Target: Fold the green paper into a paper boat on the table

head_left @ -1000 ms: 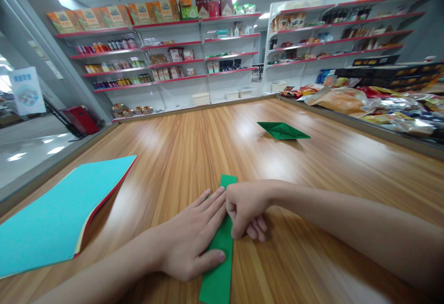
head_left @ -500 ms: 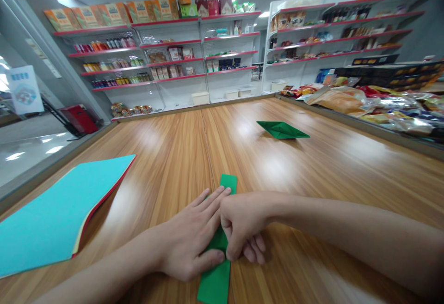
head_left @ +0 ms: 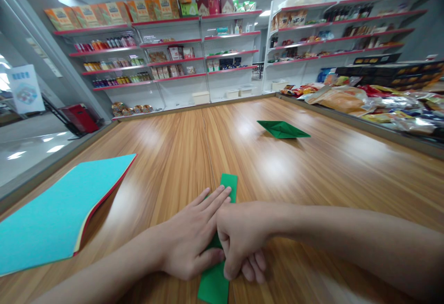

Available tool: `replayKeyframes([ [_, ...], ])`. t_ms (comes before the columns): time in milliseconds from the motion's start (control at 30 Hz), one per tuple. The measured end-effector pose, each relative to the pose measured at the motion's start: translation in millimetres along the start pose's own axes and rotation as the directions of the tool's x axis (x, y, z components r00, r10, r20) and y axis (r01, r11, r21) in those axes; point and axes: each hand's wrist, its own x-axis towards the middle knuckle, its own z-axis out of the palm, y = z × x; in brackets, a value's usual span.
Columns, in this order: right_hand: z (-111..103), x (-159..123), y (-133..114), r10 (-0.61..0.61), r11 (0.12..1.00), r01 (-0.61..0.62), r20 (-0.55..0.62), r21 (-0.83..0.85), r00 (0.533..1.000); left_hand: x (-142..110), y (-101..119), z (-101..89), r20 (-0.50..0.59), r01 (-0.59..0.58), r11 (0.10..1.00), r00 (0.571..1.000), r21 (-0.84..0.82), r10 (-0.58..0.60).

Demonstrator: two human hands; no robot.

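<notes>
A green folded paper strip (head_left: 215, 283) lies lengthwise on the wooden table in front of me. Flat across its middle rests my left hand (head_left: 190, 239), open, with the fingers pointing away and the thumb on the strip. My right hand (head_left: 241, 237) is curled closed against the strip's right edge, its thumb side down and its knuckles beside my left fingers. I see nothing held in it. Both hands cover the strip's middle; its far and near ends show. Farther off to the right sits a green folded paper boat (head_left: 283, 129).
A stack of coloured paper (head_left: 62, 207), turquoise on top, lies at the left. The table (head_left: 166, 147) has a raised rim. Packaged snacks (head_left: 347, 103) are heaped beyond the rim at the right. Stocked shelves (head_left: 176, 43) stand behind.
My right hand has slid a little toward me along the strip's edge. My left hand and the strip stay in place.
</notes>
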Motion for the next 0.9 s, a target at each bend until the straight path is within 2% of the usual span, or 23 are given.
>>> replayKeyframes([
  [333, 8.4, -8.0, -4.7, -0.022, 0.999, 0.022, -0.016, -0.047, 1.000, 1.0, 0.0, -1.6, 0.008, 0.007, 1.000, 1.000, 0.001, -0.007],
  [700, 15.1, -1.2, -7.6, 0.113, 0.992, -0.113, 0.010, -0.051, 0.994, 0.4, 2.7, -4.1, 0.068, 0.026, 0.999, 0.997, 0.035, -0.028],
  [900, 19.1, 3.5, -0.6, 0.065, 0.991, -0.069, -0.037, -0.116, 0.997, 0.8, -0.5, -1.2, 0.061, 0.019, 0.999, 0.998, 0.030, -0.021],
])
